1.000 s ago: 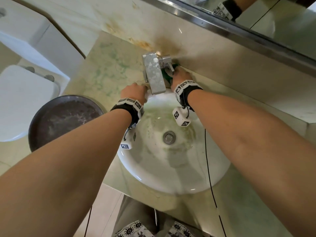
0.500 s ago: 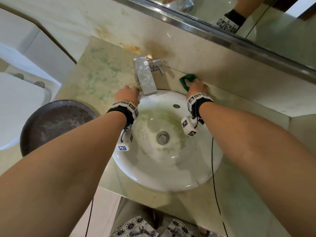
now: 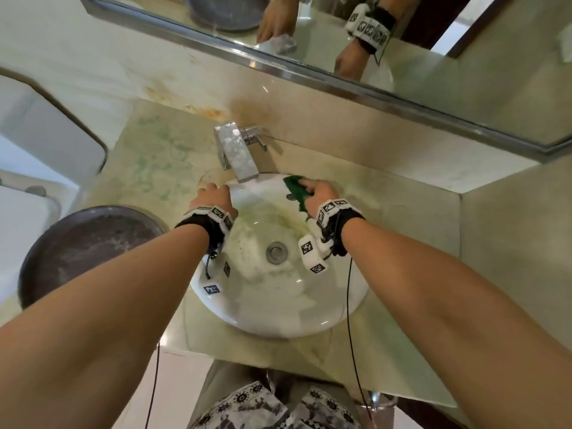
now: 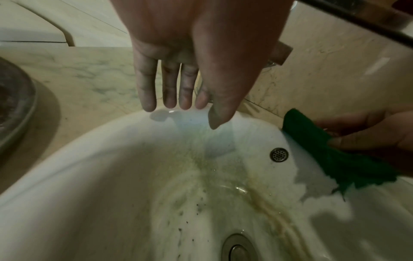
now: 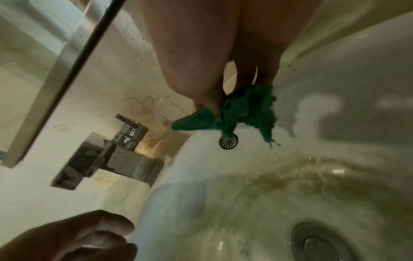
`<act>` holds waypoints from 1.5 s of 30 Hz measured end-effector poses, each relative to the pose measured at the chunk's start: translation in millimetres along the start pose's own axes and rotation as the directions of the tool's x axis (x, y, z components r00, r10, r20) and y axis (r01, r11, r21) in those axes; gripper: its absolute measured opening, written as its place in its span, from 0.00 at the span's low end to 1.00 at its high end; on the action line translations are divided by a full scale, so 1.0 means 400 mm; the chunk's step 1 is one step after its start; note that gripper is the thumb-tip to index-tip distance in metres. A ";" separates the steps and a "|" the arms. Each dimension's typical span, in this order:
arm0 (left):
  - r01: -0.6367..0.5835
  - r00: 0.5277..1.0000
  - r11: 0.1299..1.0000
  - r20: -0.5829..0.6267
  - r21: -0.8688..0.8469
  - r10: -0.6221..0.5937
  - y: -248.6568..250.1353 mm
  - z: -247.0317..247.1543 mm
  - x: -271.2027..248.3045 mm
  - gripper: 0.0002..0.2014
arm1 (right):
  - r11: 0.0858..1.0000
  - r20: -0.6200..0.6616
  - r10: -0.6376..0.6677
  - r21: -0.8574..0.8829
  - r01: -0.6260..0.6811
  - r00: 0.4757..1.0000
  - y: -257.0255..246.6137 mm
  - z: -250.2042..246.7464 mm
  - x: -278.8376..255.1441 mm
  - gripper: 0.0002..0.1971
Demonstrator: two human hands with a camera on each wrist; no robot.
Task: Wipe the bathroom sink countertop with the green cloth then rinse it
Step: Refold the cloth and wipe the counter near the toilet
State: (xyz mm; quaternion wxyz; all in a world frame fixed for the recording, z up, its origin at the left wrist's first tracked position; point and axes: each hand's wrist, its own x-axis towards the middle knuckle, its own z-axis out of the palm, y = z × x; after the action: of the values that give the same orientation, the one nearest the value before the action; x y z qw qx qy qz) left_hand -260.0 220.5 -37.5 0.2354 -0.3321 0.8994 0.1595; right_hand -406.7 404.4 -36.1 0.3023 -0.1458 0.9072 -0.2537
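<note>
My right hand (image 3: 318, 193) grips the green cloth (image 3: 296, 190) and holds it at the back rim of the white sink basin (image 3: 278, 323), just right of the metal faucet (image 3: 236, 154). The cloth (image 5: 243, 109) hangs bunched from my fingers above the overflow hole (image 5: 228, 142). It also shows as the green cloth (image 4: 330, 151) at the right of the left wrist view. My left hand (image 3: 213, 195) rests with straight fingers (image 4: 170, 86) on the basin's left rear rim and holds nothing. The countertop (image 3: 154, 162) is pale marble with green streaks. Brownish stains run down the bowl to the drain (image 3: 276, 252).
A dark round basin (image 3: 83, 246) sits on the counter at the left, close to my left forearm. A mirror (image 3: 402, 41) with a metal frame runs along the back wall. A white toilet (image 3: 28, 168) stands at the far left. A black cable (image 3: 349, 305) hangs from my right wrist.
My right hand has carried the cloth from behind the faucet, along the back counter to the right, then down onto the basin's rear rim. The left hand stayed on the rim.
</note>
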 end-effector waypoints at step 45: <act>-0.159 0.986 0.836 -0.129 -0.526 0.107 -0.568 -0.342 -0.049 0.10 | 0.978 0.402 -0.026 0.201 -0.061 0.915 -0.658 0.308 -0.131 0.06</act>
State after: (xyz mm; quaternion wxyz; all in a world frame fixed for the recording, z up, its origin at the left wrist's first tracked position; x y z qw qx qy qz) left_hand -137.7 4.5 58.0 0.0792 -0.3282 0.8505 0.4033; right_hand -259.9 162.3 48.3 0.4983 -0.1541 0.7952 -0.3094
